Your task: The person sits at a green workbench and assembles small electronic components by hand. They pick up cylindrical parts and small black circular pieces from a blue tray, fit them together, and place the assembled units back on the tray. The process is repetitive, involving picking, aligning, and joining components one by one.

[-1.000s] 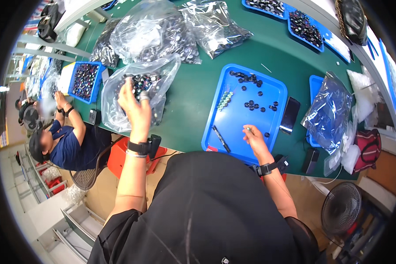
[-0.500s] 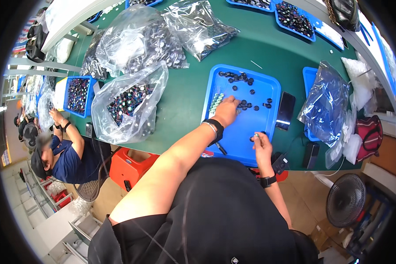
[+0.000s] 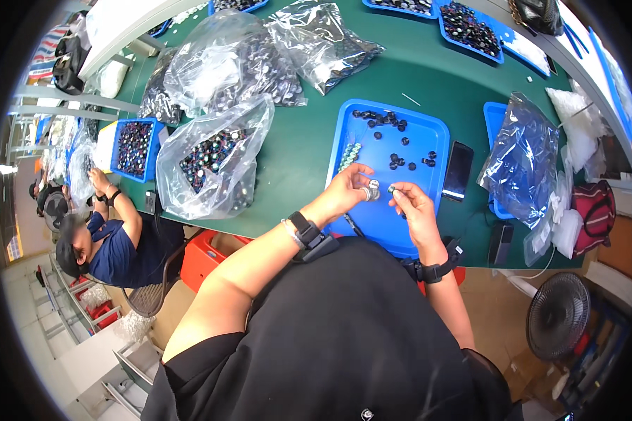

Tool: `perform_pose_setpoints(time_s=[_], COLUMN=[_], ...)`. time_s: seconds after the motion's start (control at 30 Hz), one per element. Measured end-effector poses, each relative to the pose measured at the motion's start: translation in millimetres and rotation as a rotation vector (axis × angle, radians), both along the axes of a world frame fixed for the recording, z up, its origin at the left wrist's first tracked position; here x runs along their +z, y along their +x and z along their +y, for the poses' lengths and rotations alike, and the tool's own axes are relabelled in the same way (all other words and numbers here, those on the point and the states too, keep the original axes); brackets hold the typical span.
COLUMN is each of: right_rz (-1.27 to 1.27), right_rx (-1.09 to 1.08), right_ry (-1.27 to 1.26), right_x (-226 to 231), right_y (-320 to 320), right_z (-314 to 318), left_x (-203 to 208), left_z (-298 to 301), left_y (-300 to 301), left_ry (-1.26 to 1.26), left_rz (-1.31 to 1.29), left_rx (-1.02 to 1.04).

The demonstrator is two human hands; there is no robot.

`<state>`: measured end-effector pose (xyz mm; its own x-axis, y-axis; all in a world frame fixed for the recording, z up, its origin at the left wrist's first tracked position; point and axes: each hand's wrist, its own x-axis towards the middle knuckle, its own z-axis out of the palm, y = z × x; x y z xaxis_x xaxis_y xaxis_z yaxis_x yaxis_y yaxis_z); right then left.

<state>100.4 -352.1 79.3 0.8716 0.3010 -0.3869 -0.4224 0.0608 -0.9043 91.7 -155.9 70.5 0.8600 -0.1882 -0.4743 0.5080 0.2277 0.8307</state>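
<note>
Over the near part of a blue tray (image 3: 439, 147), my two hands are close together. My left hand (image 3: 345, 191) is curled round a few small round silvery parts (image 3: 373, 187), which show at its fingertips. My right hand (image 3: 416, 210) pinches a small round dark piece (image 3: 392, 190) with a bit of green on it, just right of them. Farther back in the tray lie several black round caps (image 3: 401, 163), loose and scattered. A row of small green-and-white parts (image 3: 350, 156) sits along the tray's left side, beyond my left hand. A dark pen-like stick (image 3: 353, 224) lies below my left wrist.
A phone (image 3: 458, 170) lies right of the tray. Left are an open clear bag (image 3: 214, 168) of small wired parts and more filled bags (image 3: 235, 63). A dark plastic bag (image 3: 518, 151) covers another tray at right. A seated co-worker (image 3: 123, 238) works at far left.
My left hand has drawn back from the black caps toward me, now with silvery round parts at its fingertips. My right hand has risen slightly leftward, bringing its piece beside them.
</note>
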Motion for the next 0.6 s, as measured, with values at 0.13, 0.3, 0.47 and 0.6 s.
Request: perform_pose_setpoints(time_s=[0.13,0.3,0.47,0.6], right_rz=[-0.06,-0.106,-0.13,-0.116], right_rx=[0.131,0.226,0.268,0.267], right_ry=[-0.108,-0.117,-0.09,-0.08], right_x=[6,13,14,15], right_y=[1,-5,-9,-10], right_z=[9,21,29,32], left_x=[18,34,37,29], left_z=[11,25,25,24], left_y=[-16,-26,-33,-36], left_ry=[0.023,0.031,-0.001,0.024], left_rz=[0.009,0.005,0.007,-0.031], left_rx=[-0.028,-0.088,-0.116,-0.114])
